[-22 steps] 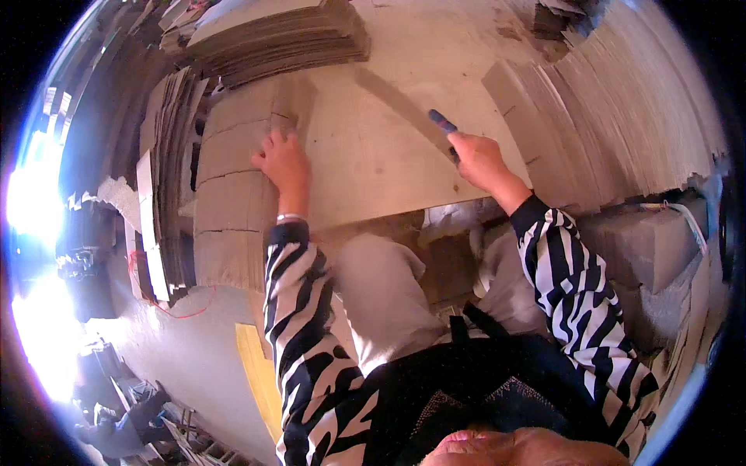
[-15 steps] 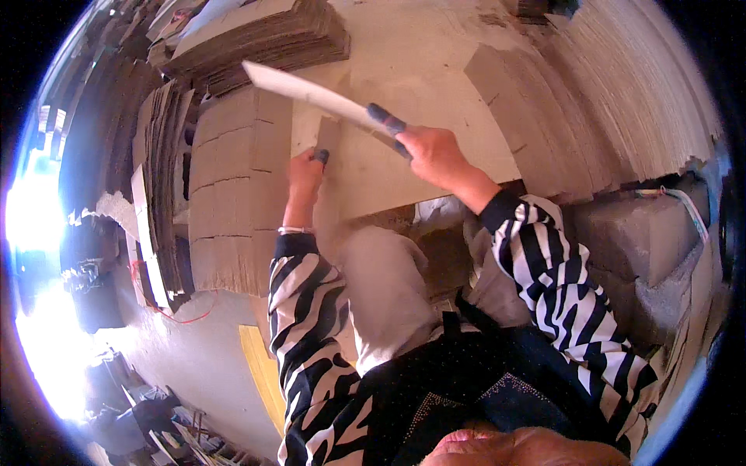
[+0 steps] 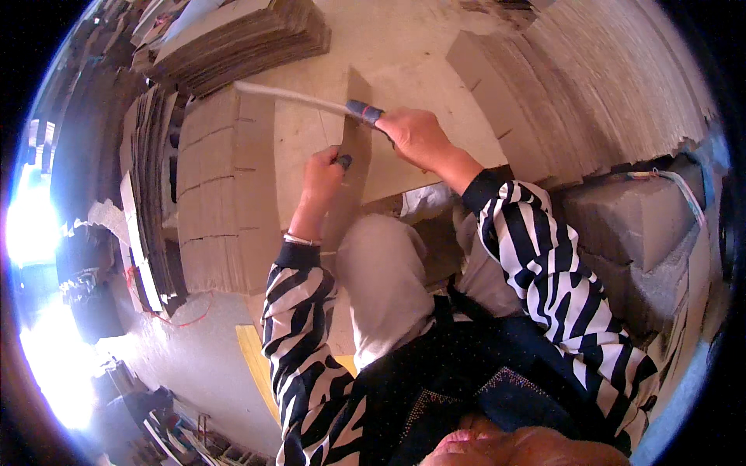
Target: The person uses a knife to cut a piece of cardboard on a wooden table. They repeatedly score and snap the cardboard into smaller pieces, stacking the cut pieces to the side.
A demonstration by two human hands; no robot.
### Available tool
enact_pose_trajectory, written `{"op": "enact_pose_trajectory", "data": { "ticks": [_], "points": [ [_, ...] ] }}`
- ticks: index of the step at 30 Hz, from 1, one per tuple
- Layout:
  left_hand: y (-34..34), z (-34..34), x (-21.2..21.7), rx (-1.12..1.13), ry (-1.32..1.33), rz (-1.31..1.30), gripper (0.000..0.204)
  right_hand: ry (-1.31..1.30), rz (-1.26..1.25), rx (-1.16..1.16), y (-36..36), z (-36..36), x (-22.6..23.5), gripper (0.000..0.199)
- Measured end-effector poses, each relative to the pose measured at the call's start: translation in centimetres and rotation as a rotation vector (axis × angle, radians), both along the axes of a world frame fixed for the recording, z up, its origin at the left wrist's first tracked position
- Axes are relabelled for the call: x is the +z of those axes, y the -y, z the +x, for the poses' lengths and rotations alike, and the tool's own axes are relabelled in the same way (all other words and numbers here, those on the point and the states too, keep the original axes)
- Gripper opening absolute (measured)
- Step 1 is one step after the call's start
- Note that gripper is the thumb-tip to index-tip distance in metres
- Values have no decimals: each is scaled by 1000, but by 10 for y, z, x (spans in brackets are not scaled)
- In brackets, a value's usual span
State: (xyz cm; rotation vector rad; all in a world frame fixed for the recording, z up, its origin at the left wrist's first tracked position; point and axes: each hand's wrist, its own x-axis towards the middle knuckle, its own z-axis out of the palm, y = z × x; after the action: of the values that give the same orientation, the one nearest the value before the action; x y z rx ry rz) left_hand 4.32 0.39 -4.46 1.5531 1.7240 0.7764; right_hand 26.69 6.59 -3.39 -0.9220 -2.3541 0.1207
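Near the middle of the frame, just above the person's knees, a flat cardboard sheet [image 3: 404,155] lies on the surface, pale tan, with a folded flap standing up along its left part. Her right hand [image 3: 416,136] is wrapped tight around the blue-taped handle of a long knife [image 3: 311,99], whose pale blade reaches toward the upper left. Her left hand [image 3: 325,172] pinches the flap's edge with a dark fingertip cover, just below the blade. With the fingers that near, a slip of the blade could nick them, and a loose hold might let the sheet skid so the cut wanders. Stacks of cardboard [image 3: 225,186] stand to the left, more [image 3: 622,85] at upper right.
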Motion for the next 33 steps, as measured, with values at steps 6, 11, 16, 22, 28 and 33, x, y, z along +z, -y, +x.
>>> {"op": "enact_pose_trajectory", "data": {
  "ticks": [6,11,16,22,28,33],
  "points": [
    [27,3,2,-32,-290,109,14,107,-102,-25,3,-21,-8,34],
    [30,31,15,-283,-420,84,29,261,-337,-26,8,-11,2,34],
    [3,-50,-16,10,-328,303,32,323,-379,-20,12,-19,8,33],
    [-15,-139,25,471,-1275,42,46,288,-307,-70,3,-11,-3,34],
    [3,-131,22,398,-1383,66,29,99,-237,-23,9,-16,-2,23],
    [-15,-124,6,390,-692,-136,24,-60,-57,104,11,-16,5,19]
  ]
}}
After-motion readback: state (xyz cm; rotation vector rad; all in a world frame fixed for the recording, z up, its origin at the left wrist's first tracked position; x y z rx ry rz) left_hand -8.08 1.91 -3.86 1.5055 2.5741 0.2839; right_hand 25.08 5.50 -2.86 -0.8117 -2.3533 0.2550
